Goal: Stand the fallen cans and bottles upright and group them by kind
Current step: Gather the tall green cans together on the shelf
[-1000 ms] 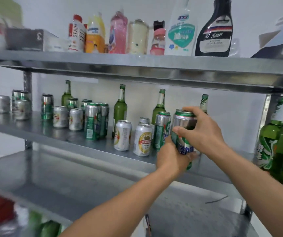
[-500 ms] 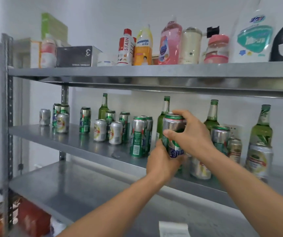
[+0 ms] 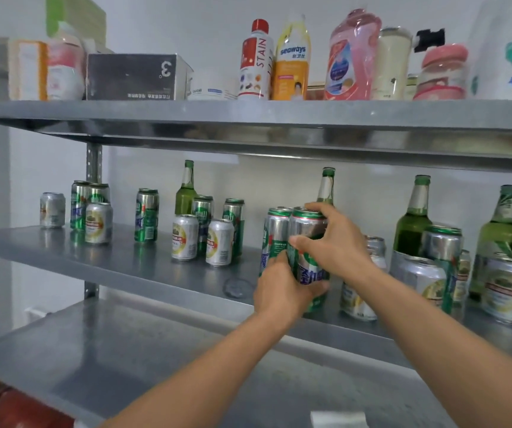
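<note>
I hold a tall green-and-silver can [image 3: 306, 242] upright over the middle shelf [image 3: 131, 261]. My left hand [image 3: 282, 288] grips its lower part and my right hand [image 3: 338, 245] grips its upper part. It sits right beside another tall green can [image 3: 274, 236]. Further left stand two short silver cans [image 3: 200, 237], more tall green cans [image 3: 146, 214] and a green bottle [image 3: 186, 189]. To the right are green bottles [image 3: 415, 211], a tall green can [image 3: 441, 242] and short silver cans [image 3: 506, 288]. All of them look upright.
The top shelf [image 3: 248, 114] carries cleaning bottles [image 3: 256, 60], a black box [image 3: 137, 77] and cartons. A lower shelf [image 3: 125, 366] lies beneath my arms. Shelf posts [image 3: 94, 168] stand at the left, with red objects [image 3: 23, 409] at the bottom left.
My view and both hands have shifted left along the shelf, carrying the tall green can. It now sits against the other tall green cans.
</note>
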